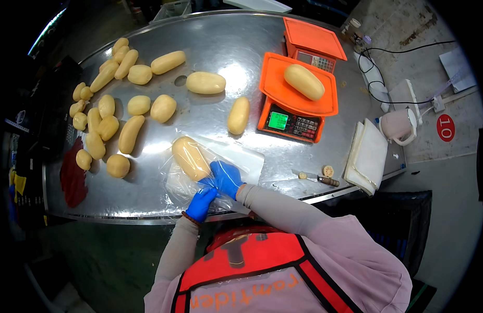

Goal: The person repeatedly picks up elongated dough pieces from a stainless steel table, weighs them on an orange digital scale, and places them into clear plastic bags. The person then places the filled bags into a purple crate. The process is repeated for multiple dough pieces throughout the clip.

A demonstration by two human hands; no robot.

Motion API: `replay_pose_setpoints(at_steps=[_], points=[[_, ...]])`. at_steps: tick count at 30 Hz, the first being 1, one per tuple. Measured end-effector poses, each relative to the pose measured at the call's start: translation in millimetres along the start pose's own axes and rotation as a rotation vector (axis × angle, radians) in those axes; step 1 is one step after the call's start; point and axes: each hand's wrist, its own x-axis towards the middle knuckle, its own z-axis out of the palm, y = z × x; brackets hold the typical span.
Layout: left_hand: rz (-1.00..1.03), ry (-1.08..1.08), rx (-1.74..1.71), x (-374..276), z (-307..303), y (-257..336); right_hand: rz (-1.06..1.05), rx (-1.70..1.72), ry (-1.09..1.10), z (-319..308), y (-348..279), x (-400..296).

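My right hand (226, 179), in a blue glove, is inside or under a clear plastic bag (175, 180) and grips the lower end of a peeled lotus root section (190, 158). The root lies in the bag over a stack of plastic sheets. My left hand (201, 203), also blue-gloved, pinches the bag's edge just below and left of the right hand. Another root piece (238, 116) lies beyond them, and one more (304, 82) rests on the tray of an orange digital scale (321, 127) with a lit display.
Several peeled root pieces (132, 135) lie across the left of the metal table (202, 33). A second orange scale (314, 35) stands at the back. At right are a knife (327, 180), a cut root slice (328, 171), a folded white stack (366, 156) and a pink mug (396, 124).
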Motion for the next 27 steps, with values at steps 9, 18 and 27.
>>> replay_pose_setpoints(at_steps=[9,18,27], points=[[0.195,0.106,-0.034,-16,-3,93,0.038,0.738,0.076,-106,-10,-68],[0.618,-0.625,0.795,-29,102,145,0.474,1.855,-0.394,-189,39,-158],[0.874,-0.519,0.725,12,230,105,0.367,1.368,0.608,-188,72,-231]])
